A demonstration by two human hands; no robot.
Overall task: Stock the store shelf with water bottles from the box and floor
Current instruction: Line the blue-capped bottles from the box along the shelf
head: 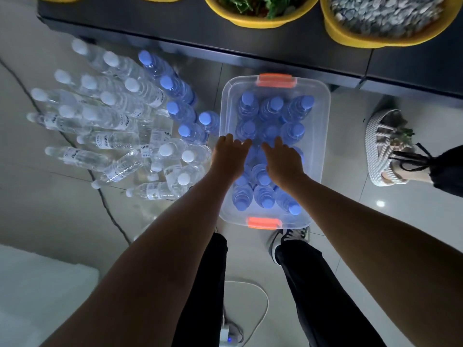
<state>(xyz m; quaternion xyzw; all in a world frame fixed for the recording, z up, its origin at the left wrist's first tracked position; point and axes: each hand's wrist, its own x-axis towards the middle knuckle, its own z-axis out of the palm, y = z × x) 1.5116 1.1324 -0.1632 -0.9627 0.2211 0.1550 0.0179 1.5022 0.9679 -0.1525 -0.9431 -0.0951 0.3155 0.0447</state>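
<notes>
Reaching in from 6 o'clock, two bare forearms extend over the clear plastic box [323,126], which stands on the tiled floor [350,171] near the frame's centre.

Left hand [229,156]: positioned over the box's 9 o'clock rim. Its fingers bend downward toward the bottle tops.

Right hand [283,161]: positioned just beside the left hand, over the middle of the box. Its fingers likewise bend downward.

The fingertips of both hands are hidden, so it cannot be told whether either hand grips a bottle or only rests on the caps.

Box contents: blue-capped bottles [271,106], upright, packed in rows of three. One orange latch [275,80] sits at the 12 o'clock end; a second latch [263,222] sits at the 6 o'clock end.

Floor stock: loose blue bottles [181,111] stand just beside the box at 9 to 10 o'clock. Farther toward 9 o'clock are white-capped bottles [112,116]; several at 8 o'clock lie on their sides.

Dark shelf [175,26]: located at 12 o'clock, carrying a yellow tub of greens [253,22] and a yellow tub of gravel [335,31].

A second person's sandalled foot [380,146] is at 3 o'clock, well apart from the box. The wearer's shoe [288,237] is near the box's 6 o'clock end.
</notes>
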